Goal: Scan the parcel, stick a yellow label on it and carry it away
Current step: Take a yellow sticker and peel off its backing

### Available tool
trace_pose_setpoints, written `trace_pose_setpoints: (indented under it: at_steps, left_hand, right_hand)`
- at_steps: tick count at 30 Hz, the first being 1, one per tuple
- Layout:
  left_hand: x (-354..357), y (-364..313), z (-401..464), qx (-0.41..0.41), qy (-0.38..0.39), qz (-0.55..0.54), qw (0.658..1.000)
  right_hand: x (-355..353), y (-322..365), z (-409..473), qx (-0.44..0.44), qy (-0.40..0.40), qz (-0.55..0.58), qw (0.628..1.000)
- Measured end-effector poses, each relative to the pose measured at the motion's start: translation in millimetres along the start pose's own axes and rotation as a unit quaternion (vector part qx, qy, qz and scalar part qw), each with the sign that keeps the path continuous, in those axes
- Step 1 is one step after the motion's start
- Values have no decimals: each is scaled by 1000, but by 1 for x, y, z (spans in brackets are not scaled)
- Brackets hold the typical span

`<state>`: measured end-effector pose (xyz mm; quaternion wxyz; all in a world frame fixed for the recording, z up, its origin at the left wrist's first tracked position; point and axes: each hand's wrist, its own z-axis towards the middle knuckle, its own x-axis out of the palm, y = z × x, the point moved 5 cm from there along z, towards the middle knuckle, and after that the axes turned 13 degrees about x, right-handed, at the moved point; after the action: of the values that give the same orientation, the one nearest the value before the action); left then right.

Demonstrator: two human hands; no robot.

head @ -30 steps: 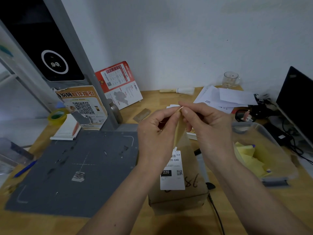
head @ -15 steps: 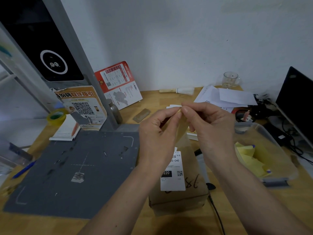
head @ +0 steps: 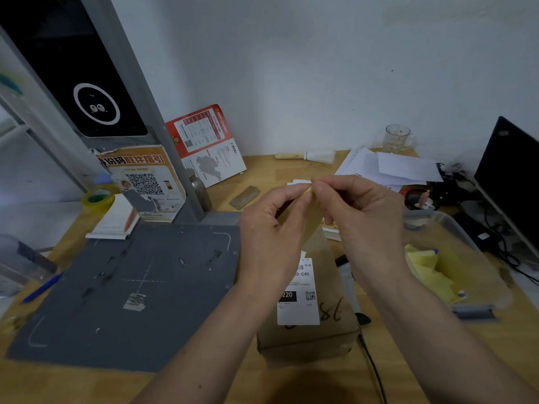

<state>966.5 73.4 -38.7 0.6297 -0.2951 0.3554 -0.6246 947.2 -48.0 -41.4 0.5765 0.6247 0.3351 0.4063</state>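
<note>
**Yellow label pinched above cardboard parcel**

Yellow paper, a single label, hangs between both hands above the counter. The left hand pinches its top edge between thumb and forefinger; the right hand pinches the same edge from the other side, fingertips nearly touching. The remaining fingers of the right hand are curled. The lower part of the label is partly lost against the hands and the box behind, and its printed side, if any, cannot be made out.

The parcel, a brown cardboard box, rests on the counter directly below the hands, just right of the grey scanning mat. Its far end is hidden by the hands. A white shipping label on top reads "220" on a black block, a partial code ending "0-C40", and a QR square; smaller print is illegible. Handwritten figures resembling "18" sit beside it, upside down to the viewer.

Right of the parcel, a clear plastic tub holds more yellow slips. The orange poster on the scanner stand carries a QR code and Chinese characters. The black monitor is cut off at the right edge.
</note>
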Motion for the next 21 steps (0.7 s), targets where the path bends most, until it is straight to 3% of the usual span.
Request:
trace_pose_setpoints:
  at_steps: [14, 21]
  left_hand:
    - [0, 1, -1, 1, -5, 30, 1000]
    - [2, 7, 2, -45, -24, -20, 998]
  right_hand:
    - [0, -1, 0, 9, 2, 13, 1000]
    - [-1, -3, -1, -20, -12, -9, 1000]
